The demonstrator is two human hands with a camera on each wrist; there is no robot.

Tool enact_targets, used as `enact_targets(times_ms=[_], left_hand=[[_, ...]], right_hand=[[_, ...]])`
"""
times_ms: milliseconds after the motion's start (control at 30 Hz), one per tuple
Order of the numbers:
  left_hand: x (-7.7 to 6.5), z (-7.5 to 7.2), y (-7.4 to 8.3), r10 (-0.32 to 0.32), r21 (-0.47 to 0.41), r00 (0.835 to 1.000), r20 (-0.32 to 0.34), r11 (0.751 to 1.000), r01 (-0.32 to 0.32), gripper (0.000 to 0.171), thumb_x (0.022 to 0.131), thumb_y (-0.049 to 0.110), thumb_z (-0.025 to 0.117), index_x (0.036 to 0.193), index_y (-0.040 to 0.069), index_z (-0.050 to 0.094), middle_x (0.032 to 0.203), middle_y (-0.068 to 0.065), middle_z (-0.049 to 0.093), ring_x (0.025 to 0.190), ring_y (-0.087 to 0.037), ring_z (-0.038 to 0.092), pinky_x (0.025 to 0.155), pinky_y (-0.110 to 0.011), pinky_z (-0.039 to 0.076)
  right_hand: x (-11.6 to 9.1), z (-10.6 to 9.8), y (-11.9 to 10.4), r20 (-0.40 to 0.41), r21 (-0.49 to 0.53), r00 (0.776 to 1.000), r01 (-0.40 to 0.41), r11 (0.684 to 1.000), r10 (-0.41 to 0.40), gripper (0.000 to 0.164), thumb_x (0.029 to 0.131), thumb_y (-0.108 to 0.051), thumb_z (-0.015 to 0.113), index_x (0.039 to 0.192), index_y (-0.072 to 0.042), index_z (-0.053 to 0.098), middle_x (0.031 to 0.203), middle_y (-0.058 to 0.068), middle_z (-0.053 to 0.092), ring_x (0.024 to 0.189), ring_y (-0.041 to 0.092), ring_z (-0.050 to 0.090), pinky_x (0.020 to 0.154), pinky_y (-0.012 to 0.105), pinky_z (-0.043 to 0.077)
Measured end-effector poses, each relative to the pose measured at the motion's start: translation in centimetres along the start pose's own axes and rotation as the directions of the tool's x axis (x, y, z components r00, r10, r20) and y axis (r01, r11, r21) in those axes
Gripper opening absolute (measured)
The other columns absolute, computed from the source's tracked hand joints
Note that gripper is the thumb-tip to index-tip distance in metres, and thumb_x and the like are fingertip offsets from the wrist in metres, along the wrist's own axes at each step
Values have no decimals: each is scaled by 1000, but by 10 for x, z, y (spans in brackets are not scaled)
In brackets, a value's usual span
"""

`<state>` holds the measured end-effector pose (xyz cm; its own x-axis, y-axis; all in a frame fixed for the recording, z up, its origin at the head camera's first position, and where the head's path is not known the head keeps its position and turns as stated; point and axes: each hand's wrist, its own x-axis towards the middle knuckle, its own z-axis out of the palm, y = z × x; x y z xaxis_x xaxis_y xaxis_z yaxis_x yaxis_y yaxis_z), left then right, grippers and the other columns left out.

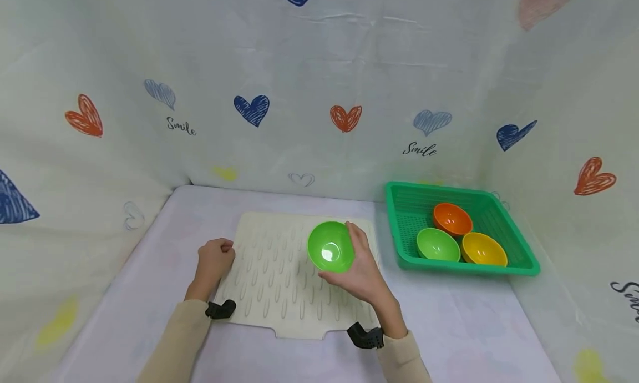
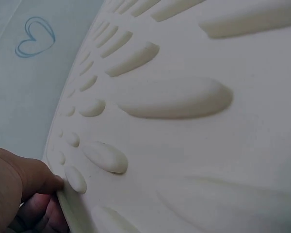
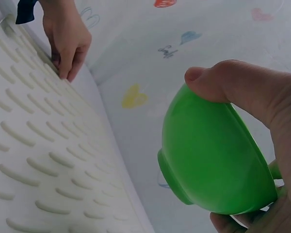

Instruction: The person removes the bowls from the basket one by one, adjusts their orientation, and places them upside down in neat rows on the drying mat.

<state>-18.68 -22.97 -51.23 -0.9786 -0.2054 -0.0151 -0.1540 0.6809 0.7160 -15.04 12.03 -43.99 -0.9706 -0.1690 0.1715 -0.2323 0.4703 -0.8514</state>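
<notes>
My right hand (image 1: pixel 360 266) grips a bright green bowl (image 1: pixel 330 246) by its rim and holds it tilted above the cream ribbed drying mat (image 1: pixel 279 294); the opening faces me. In the right wrist view the green bowl (image 3: pixel 208 160) hangs clear of the mat (image 3: pixel 34 145), thumb on its rim. My left hand (image 1: pixel 216 258) pinches the mat's left edge, thumb on top and fingers curled under it, as the left wrist view shows at the mat's edge (image 2: pixel 70 194).
A green plastic basket (image 1: pixel 499 261) stands to the right of the mat with an orange bowl (image 1: pixel 452 218), a green bowl (image 1: pixel 437 244) and a yellow bowl (image 1: pixel 483 249) inside. Cloth walls with hearts enclose the table on three sides.
</notes>
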Motion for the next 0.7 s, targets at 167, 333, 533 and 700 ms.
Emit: enact_targets(times_ms=[167,333,533,700], left_hand=[[1,0,5,10,0,1000,-5,1000,-10,31,98,6,54,119,-12,68,108,-30,71,99,-42,69,82,-51,59],[1,0,3,4,0,1000,-23,1000,-4,30,98,6,55,118,-11,69,109,-30,71,100,-43,69,84,-52,58],[-1,-2,7,-46,14,999,23,999,46,36,100,11,56,126,-11,65,117,-30,69,108,-44,66,89,-54,56],[-7,-4,30,-37,35,991,129,999,33,61,104,27,55,149,-13,42,148,-37,46,139,-52,44,111,-63,42]], right_hand=[[-2,-2,1,8,-2,1000,-1,1000,1,123,64,-30,97,163,-12,26,164,7,28,144,36,42,107,57,47],[-1,0,0,4,-12,1000,7,1000,-7,122,63,-31,97,163,-13,28,163,7,30,142,38,44,107,59,46],[-1,3,0,5,-29,1000,10,1000,-9,121,63,-31,97,162,-15,29,162,6,32,141,37,45,106,58,47],[-1,4,1,3,-15,1000,12,1000,-12,120,64,-29,97,162,-14,30,162,7,32,140,37,46,105,58,47]])
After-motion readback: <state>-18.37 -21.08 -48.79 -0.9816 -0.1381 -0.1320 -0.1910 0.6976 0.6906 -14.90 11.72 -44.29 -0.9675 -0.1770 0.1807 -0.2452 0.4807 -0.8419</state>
